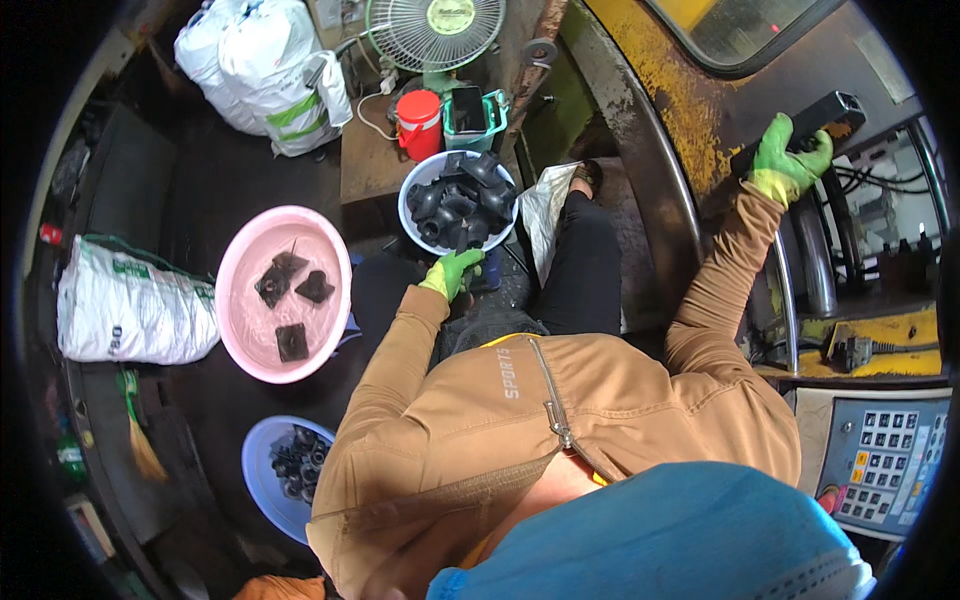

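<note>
My left hand [455, 272], in a green glove, is closed in front of my lap at the near rim of a pale blue basin [407, 222]. A narrow dark piece stands out past its fingers; what the hand holds cannot be made out. Several black moulded parts [462, 195] are heaped in that basin. On the right, my gloved right hand [790, 160] is wrapped round a black handle [835, 115] on the yellow and grey machine door [700, 120], arm stretched out.
At left are a pink basin [232, 300] holding several dark square pieces in water, and a blue basin [262, 490] of small black parts. A fan [436, 30], red jug [418, 125] and white sacks [265, 75] stand ahead. A keypad panel [885, 460] is at right.
</note>
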